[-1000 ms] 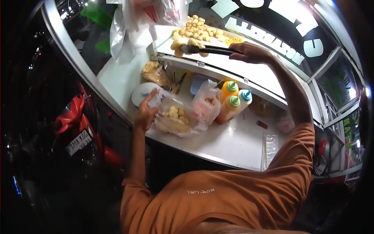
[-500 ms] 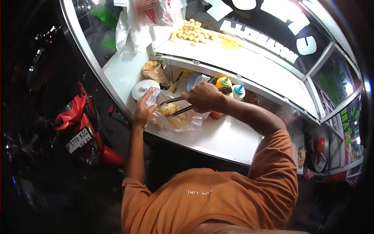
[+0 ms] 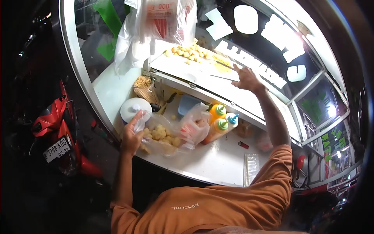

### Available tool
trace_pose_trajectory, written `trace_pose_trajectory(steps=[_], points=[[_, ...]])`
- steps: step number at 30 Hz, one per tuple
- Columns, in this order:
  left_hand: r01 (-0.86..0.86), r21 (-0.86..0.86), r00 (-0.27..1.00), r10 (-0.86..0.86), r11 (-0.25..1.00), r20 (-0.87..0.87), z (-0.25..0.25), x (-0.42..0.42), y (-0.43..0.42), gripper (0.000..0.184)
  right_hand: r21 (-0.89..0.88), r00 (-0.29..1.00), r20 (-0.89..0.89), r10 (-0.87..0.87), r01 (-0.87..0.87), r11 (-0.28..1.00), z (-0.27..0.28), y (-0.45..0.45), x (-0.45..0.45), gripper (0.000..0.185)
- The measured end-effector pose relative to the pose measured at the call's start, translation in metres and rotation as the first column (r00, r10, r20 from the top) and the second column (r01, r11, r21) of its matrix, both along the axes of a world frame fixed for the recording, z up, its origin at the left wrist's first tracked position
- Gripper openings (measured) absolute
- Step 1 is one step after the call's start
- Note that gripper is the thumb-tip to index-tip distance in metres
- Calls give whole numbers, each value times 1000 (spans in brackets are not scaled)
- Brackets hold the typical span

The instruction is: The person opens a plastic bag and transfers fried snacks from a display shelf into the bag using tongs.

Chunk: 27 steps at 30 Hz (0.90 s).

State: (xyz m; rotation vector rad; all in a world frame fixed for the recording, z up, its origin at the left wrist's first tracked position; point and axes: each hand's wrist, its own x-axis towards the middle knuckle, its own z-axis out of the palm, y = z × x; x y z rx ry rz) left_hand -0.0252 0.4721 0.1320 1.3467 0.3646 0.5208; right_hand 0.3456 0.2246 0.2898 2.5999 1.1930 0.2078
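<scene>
Tongs (image 3: pixel 226 65) in right hand (image 3: pixel 248 79) over lit shelf (image 3: pixel 177 67), bag (image 3: pixel 165 151) of round snacks (image 3: pixel 159 133) gripped in left hand (image 3: pixel 131 139)

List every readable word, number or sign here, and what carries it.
"RIPCURL": orange shirt.
"B 37?8 KOG", "02-31": motorcycle plate; third digit unclear.
"OCO", partial: hanging plastic bags; smaller print illegible.
White lettering and green lettering on glass: too distorted.

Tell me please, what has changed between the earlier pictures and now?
The right hand has moved the tongs out of the plastic bag and up over the upper shelf. The tongs, loaded at first, are now open and empty. The left hand still holds the bag; the squeeze bottles and lidded pot stayed.
</scene>
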Motion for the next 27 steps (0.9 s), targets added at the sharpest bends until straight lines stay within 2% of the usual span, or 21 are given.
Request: trace_pose_trajectory(steps=[1,3,5,7,9,10,12,13,14,17,19,21,22,25,27], points=[[13,9,1000,-13,1000,8,-2,0,2,71,-141,997,51,-55,62,988,-17,16,19,92],[37,34,999,-38,999,23,-6,0,8,72,-155,989,135,-66,87,984,-48,51,45,90],[47,60,999,-47,997,-1,-9,1,13,72,-80,982,178,-63,78,994,-75,92,75,87],[54,-24,997,-55,998,-53,8,1,10,72,-24,978,187,-98,104,994,-99,130,113,84],[61,3,998,-61,998,-18,2,3,14,73,10,973,166,-158,159,987,-122,170,154,81],[73,17,996,-72,997,-48,4,2,16,73,66,968,176,-179,170,983,-139,187,176,61],[70,-26,994,-72,997,-82,5,2,18,72,128,971,175,-160,139,982,-153,212,190,43],[75,-43,991,-80,996,-111,9,2,19,71,133,966,153,-207,187,973,-156,222,193,32],[70,-6,993,-71,998,-97,2,2,20,71,137,959,131,-253,236,962,-160,233,194,25],[69,66,995,-64,995,-74,-8,2,24,70,280,988,53,-146,125,952,-208,232,256,22],[87,71,994,-82,994,-72,-4,3,24,70,284,989,31,-143,128,950,-197,219,247,20],[105,185,993,-94,977,-69,-11,4,28,73,201,981,32,-189,179,963,-162,200,223,19],[113,244,993,-99,963,-70,-12,3,29,74,140,980,-53,-194,199,970,-152,193,221,26],[68,8,994,-67,998,-90,-2,4,19,71,214,990,-45,-131,138,967,-130,164,204,34],[64,-40,995,-67,997,-79,1,4,17,72,170,992,-104,-72,89,981,-98,144,182,40]])
